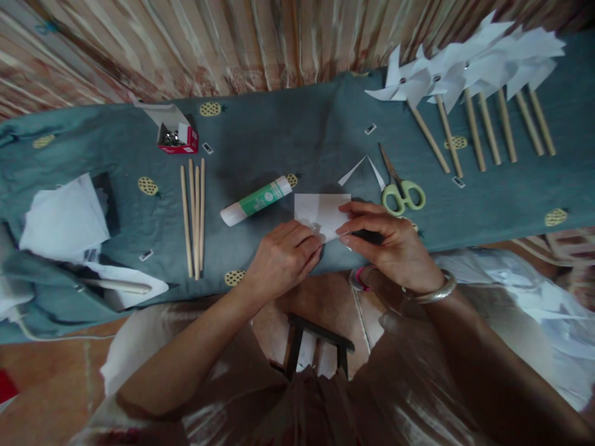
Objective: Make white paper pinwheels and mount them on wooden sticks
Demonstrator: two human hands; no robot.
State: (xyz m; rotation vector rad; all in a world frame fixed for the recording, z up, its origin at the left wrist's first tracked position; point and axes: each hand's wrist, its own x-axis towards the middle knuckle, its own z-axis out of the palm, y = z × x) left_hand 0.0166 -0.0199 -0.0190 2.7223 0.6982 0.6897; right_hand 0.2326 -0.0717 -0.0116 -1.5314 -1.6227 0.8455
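Observation:
A small white sheet of paper [320, 207] lies at the front of the cloth-covered table, between my hands. My left hand [283, 257] is closed, its curled fingers holding the lower left edge. From the right, my right hand [388, 241] pinches the lower right corner between thumb and fingers, and part of that edge is hidden. A green and white glue stick [258, 201] rests left of the sheet. Beside my right hand lie green-handled scissors [402, 189], with thin white paper offcuts [375, 173] next to them.
Several paper pinwheels [446, 77] on wooden sticks lie at the back right. Left of the glue stick are several wooden sticks [197, 217] and an open red box [179, 139] of small metal pieces. A paper stack [65, 217] sits far left, near a white cable [60, 337].

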